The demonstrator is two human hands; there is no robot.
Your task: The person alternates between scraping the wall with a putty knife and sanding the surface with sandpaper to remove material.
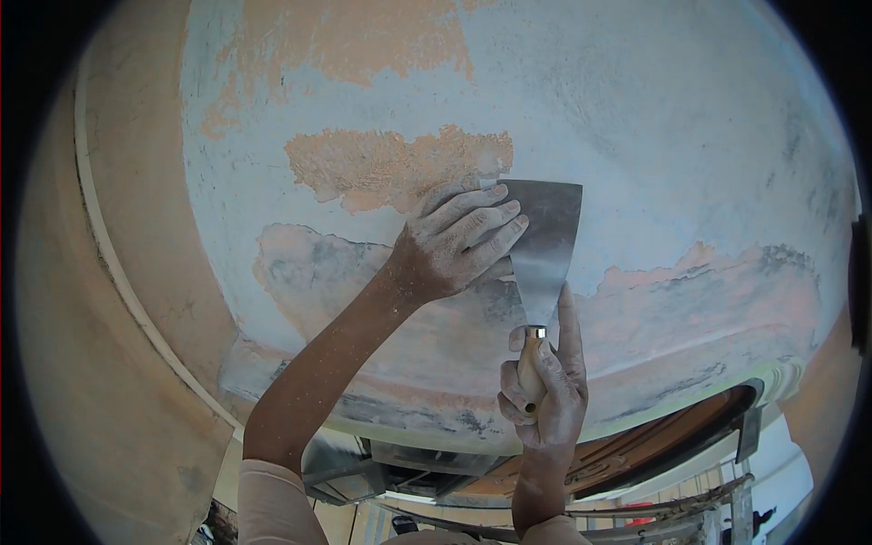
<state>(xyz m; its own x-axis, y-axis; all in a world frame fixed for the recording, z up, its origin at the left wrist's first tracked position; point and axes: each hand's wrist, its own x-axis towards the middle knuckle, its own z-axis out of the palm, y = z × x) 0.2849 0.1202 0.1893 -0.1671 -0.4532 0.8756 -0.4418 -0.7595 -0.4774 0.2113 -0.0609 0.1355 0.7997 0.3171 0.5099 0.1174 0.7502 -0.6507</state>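
Note:
My right hand (556, 395) is wrapped round the handle (532, 377) of a wide putty knife, its index finger stretched up along the blade's edge. The flat metal blade (547, 227) points up, near a pale blue painted surface. My left hand (461, 234) is coated with white dust. Its fingers are stretched out, with their tips on the left side of the blade; its thumb is mostly hidden. A small pale bit (489, 183) shows by the fingertips. Just above that hand is a rough tan patch (391, 163) where the blue coat is broken.
Pinkish-grey worn areas (699, 304) run along the lower part of the surface. Below is a dark-edged curved opening (672, 445). A pale curved strip (127, 291) runs down the left, beside a tan surface (82, 381). Rails (654, 513) stand at the bottom right.

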